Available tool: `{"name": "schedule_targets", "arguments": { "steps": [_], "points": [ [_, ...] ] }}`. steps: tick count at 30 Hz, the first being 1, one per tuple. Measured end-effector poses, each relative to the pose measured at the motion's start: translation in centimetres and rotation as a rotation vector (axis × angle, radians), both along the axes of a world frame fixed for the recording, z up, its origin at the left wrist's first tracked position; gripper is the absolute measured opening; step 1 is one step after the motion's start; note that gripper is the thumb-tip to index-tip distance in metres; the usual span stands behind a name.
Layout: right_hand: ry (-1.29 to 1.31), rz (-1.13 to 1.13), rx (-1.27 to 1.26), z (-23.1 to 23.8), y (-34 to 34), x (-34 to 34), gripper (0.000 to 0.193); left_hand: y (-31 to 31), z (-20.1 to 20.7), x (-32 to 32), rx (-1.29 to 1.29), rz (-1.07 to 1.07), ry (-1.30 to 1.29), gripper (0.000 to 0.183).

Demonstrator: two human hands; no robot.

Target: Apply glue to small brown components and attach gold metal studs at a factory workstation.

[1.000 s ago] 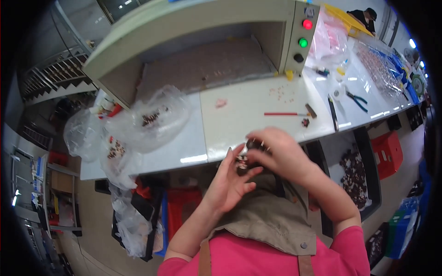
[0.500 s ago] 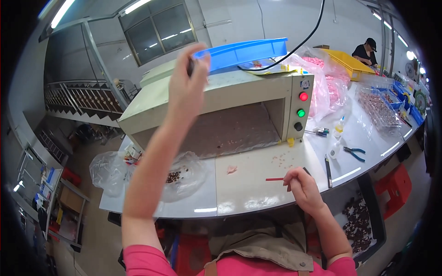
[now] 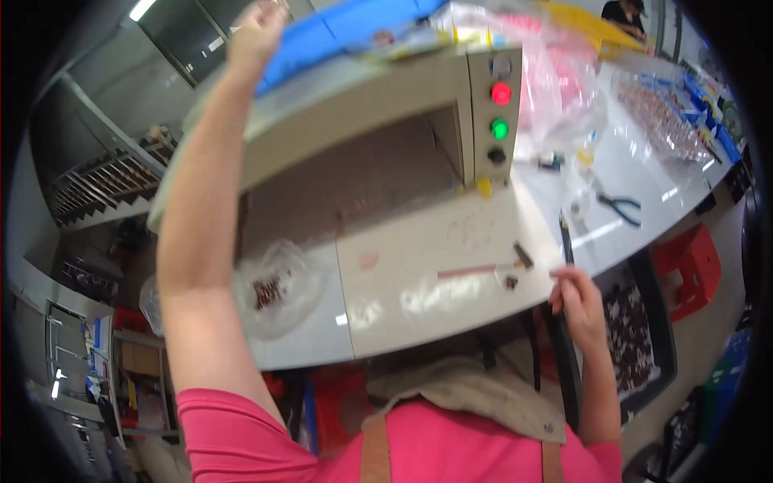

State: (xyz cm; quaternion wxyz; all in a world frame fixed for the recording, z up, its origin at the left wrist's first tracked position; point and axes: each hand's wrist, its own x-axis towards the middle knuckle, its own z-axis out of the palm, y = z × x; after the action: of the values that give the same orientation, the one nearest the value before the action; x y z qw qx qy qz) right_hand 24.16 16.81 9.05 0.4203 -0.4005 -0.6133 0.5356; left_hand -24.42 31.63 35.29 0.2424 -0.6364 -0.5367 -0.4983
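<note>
My left hand (image 3: pixel 259 34) is raised at the upper left, by the end of a blue plastic tray (image 3: pixel 322 36) on top of the beige machine. Its fingers are curled closed; what they hold, if anything, is hidden. At the table's front edge hovers my right hand (image 3: pixel 580 304), its fingers bent together; I cannot make out anything in them. On the table beyond it lie a thin red stick (image 3: pixel 467 272), a short dark piece (image 3: pixel 523 255) and a small dark brown bit (image 3: pixel 511 282). A black pen-like tool (image 3: pixel 567 241) points away from the right hand.
The beige box machine (image 3: pixel 362 105) has a wide opening, a red light (image 3: pixel 501 93) and a green light (image 3: pixel 499 129). A clear bag with brown pieces (image 3: pixel 270 291) lies left. Pliers (image 3: pixel 620 209) and pink-filled bags (image 3: pixel 555 80) are right. A bin of brown pieces (image 3: pixel 632 338) stands below.
My left hand has moved up and left. My right hand has let go of the red stick and drawn back to the table edge. The whole view has tilted and shifted.
</note>
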Motion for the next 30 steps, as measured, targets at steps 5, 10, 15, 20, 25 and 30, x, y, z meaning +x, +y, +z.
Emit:
{"name": "schedule_targets", "arguments": {
  "steps": [5, 10, 15, 20, 25, 30],
  "points": [
    [-0.163, 0.129, 0.149, 0.9, 3.0, -4.4, 0.020, -12.3, -8.7, 10.4, -0.062, -0.271, -0.196, 0.025],
    [-0.312, 0.334, 0.540, 1.4, 6.8, -12.4, 0.025, -16.1, -23.3, 11.5, -0.662, 0.018, -0.215, 0.057],
    [-0.797, 0.238, 0.661, -1.2, 13.2, -22.9, 0.034, -13.7, -30.5, 3.6, -0.777, 0.560, -0.354, 0.070],
    [-0.866, 0.004, 0.700, -5.6, 17.9, -29.0, 0.037, -10.1, -33.5, 3.6, -0.697, 0.636, -0.129, 0.067],
    [-0.588, 0.138, 0.624, -7.0, 18.4, -33.0, 0.037, -5.4, -33.4, 5.0, -0.515, 0.227, -0.292, 0.055],
    [-0.632, 0.121, 0.706, -6.3, 21.7, -35.1, 0.040, -2.0, -32.6, -3.4, -0.535, 0.425, -0.388, 0.049]
  ]
}}
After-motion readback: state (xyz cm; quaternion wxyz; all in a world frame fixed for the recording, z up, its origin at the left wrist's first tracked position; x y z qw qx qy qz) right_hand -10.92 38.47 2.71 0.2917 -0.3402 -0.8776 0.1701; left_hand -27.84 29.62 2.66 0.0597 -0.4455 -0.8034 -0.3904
